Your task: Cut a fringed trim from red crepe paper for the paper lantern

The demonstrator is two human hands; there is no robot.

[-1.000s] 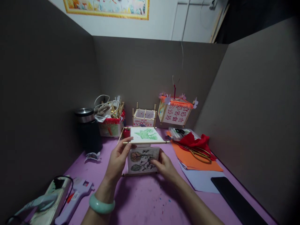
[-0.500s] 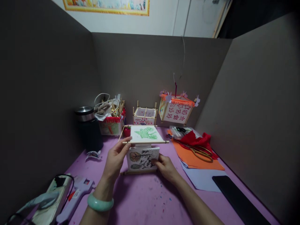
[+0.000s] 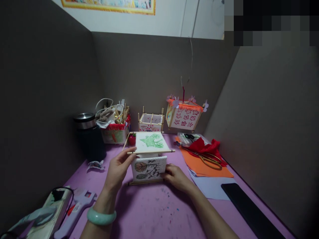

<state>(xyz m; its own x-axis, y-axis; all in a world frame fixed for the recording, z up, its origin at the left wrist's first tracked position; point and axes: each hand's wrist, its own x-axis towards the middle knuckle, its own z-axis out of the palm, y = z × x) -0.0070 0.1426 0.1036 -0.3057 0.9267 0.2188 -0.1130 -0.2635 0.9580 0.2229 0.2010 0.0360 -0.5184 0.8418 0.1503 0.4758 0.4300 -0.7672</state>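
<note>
A small lantern frame of thin wooden sticks (image 3: 152, 152) stands on the purple tabletop (image 3: 149, 212) in front of me. Its upper side carries a white panel with a green print (image 3: 151, 142). Facing me is a white panel with dark tree prints (image 3: 149, 169), its top edge apart from the upper stick. My left hand (image 3: 119, 167), with a pale green bangle above the wrist, pinches the left end of that stick. At the tree panel's lower right edge, my right hand (image 3: 175, 177) has its fingers closed on the panel; some fingertips are hidden behind it.
A finished lantern (image 3: 185, 118) hangs back right, another frame (image 3: 151, 122) behind. Left are a dark flask (image 3: 89, 139), a filled box (image 3: 114, 134), a glue gun (image 3: 77, 209) and a power strip (image 3: 50, 212). Scissors (image 3: 211, 161) lie on orange sheets (image 3: 204, 167) at right.
My right hand has slid from the face of the tree panel to its lower right edge, uncovering more print. My left hand keeps its hold. The whole view has shifted slightly.
</note>
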